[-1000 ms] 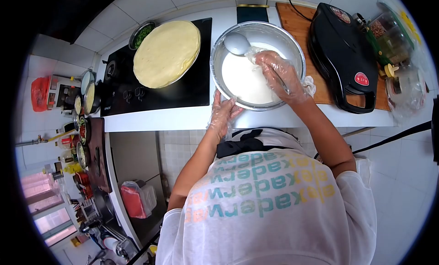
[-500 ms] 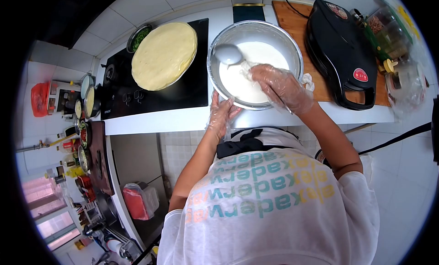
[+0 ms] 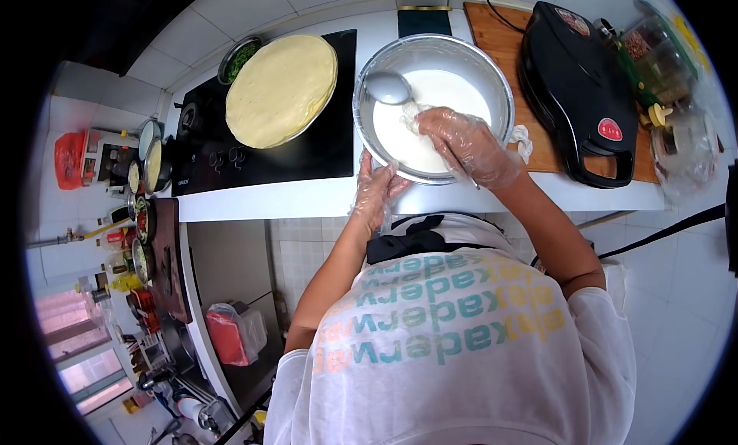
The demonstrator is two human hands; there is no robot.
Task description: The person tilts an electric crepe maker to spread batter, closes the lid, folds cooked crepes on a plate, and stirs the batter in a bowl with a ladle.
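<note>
A large metal mixing bowl (image 3: 496,99) of white batter (image 3: 450,88) stands on the counter before me. My right hand (image 3: 465,141), in a clear plastic glove, is closed round the handle of a metal ladle (image 3: 388,88). The ladle's rounded end is over the bowl's left side, against its inner wall or just off it. White, crumpled-looking matter (image 3: 413,118) shows at my fingertips; whether it is batter or cloth I cannot tell. My gloved left hand (image 3: 375,187) grips the near-left side of the bowl at its rim.
Left of the bowl, a stack of pale yellow flatbreads (image 3: 280,91) rests over a black stovetop (image 3: 223,168). Behind it sits a bowl of chopped greens (image 3: 241,59). On the right, a black electric griddle (image 3: 576,91) lies closed on a wooden board (image 3: 488,22), with a crumpled white tissue (image 3: 521,143) nearby.
The ladle's end has shifted slightly within the bowl, and its handle has turned a little under my right hand. My left hand keeps its hold on the bowl.
</note>
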